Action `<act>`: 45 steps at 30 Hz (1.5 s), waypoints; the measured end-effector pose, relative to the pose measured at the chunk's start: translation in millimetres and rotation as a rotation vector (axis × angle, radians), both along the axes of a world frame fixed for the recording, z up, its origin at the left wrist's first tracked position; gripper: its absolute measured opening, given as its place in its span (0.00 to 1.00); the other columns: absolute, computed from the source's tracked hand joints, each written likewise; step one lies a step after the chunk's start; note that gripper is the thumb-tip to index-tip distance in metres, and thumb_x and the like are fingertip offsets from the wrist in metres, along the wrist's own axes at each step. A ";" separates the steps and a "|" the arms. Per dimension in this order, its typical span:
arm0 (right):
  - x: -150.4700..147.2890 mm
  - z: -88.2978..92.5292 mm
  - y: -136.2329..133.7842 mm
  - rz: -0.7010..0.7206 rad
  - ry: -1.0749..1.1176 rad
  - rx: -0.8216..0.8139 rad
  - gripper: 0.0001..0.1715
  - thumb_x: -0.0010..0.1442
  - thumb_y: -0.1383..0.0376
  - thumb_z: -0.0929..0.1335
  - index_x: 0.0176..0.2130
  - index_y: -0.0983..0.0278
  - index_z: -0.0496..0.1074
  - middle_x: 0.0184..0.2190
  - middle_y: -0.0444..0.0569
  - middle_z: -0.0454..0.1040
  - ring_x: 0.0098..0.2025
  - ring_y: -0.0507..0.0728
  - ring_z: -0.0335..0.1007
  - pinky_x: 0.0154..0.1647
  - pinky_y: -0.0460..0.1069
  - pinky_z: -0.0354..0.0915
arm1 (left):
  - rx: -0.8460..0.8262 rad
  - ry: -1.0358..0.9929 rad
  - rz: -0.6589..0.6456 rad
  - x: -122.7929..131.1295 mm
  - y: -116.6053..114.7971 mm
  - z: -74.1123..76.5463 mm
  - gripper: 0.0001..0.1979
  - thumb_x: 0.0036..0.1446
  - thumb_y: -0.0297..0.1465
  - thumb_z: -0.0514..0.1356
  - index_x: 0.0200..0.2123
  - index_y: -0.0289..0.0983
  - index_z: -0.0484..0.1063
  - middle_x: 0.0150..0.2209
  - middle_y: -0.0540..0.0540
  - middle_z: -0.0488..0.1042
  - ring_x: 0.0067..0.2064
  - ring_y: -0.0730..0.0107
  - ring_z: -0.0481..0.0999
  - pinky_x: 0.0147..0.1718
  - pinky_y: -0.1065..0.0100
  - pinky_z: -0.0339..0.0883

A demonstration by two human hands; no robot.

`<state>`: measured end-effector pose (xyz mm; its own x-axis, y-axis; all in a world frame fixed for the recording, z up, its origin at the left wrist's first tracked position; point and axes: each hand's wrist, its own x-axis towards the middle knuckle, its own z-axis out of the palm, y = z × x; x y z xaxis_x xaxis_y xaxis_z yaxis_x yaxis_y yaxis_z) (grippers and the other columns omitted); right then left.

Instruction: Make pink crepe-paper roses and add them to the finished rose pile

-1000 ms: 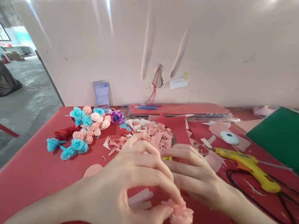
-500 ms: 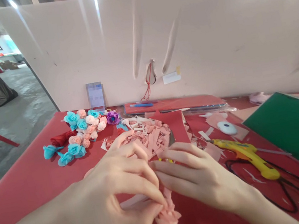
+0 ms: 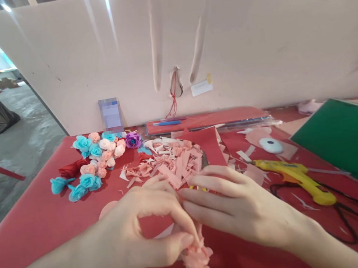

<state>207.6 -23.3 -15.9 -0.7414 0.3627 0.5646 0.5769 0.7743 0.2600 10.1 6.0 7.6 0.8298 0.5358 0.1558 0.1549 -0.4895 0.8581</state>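
Observation:
A ruffled pink paper flower (image 3: 198, 261) hangs head down between my hands, above the red tabletop. My left hand (image 3: 137, 232) pinches it with thumb and index finger just above the ruffled petals. Close against it from the other side, my right hand (image 3: 235, 207) has its fingers bent together around the flower's narrow upper part; the right thumb is hidden. A pale strip of paper shows under my left palm. Beyond my fingers lies a heap of pink paper scraps (image 3: 179, 159). Something yellow peeks out above my right fingers, mostly covered.
Finished blue, pink, red and purple flowers (image 3: 96, 152) lie at the back left. On the right are a yellow glue gun (image 3: 296, 178) with a black cord, a white round case (image 3: 270, 145) and a green board (image 3: 352, 146). A white panel (image 3: 235, 42) stands behind the table.
My left index finger and thumb have shifted slightly up on the flower, and the other left fingers have drawn in. The flower has moved a little up and left. My right hand is nearly still.

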 end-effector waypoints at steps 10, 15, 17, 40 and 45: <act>-1.3 -1.0 3.9 -0.034 -0.039 0.023 0.22 0.64 0.76 0.53 0.31 0.66 0.70 0.26 0.45 0.75 0.34 0.53 0.66 0.39 0.50 0.61 | 0.147 0.108 0.040 -6.6 1.1 6.0 0.04 0.52 0.24 0.59 0.29 0.37 0.72 0.30 0.51 0.73 0.36 0.73 0.68 0.47 0.68 0.57; -2.2 -4.5 5.1 -0.030 -0.071 -0.002 0.23 0.63 0.77 0.52 0.31 0.67 0.71 0.26 0.46 0.74 0.33 0.53 0.66 0.39 0.51 0.61 | 0.144 0.179 0.073 -2.9 1.0 3.5 0.04 0.50 0.23 0.59 0.28 0.37 0.73 0.29 0.52 0.73 0.37 0.73 0.68 0.44 0.70 0.59; -2.5 -6.2 4.9 -0.035 -0.087 -0.019 0.24 0.63 0.77 0.52 0.31 0.67 0.71 0.25 0.45 0.74 0.32 0.54 0.65 0.39 0.51 0.61 | 0.138 0.205 0.070 -1.9 1.7 3.2 0.05 0.50 0.23 0.60 0.25 0.37 0.72 0.29 0.52 0.73 0.36 0.72 0.68 0.43 0.70 0.60; 9.7 -9.9 9.2 0.050 0.030 -0.437 0.16 0.65 0.69 0.55 0.34 0.63 0.68 0.36 0.45 0.73 0.41 0.57 0.57 0.39 0.52 0.57 | 0.153 -0.002 -0.049 -5.2 3.8 3.7 0.07 0.55 0.21 0.54 0.33 0.34 0.71 0.31 0.48 0.71 0.35 0.74 0.67 0.40 0.70 0.61; 8.3 -9.8 9.1 0.035 0.027 -0.438 0.15 0.64 0.69 0.56 0.34 0.62 0.69 0.37 0.45 0.73 0.41 0.56 0.58 0.42 0.52 0.57 | 0.169 0.022 -0.049 -6.2 5.1 6.0 0.08 0.53 0.18 0.55 0.30 0.34 0.71 0.30 0.50 0.71 0.35 0.75 0.66 0.40 0.72 0.60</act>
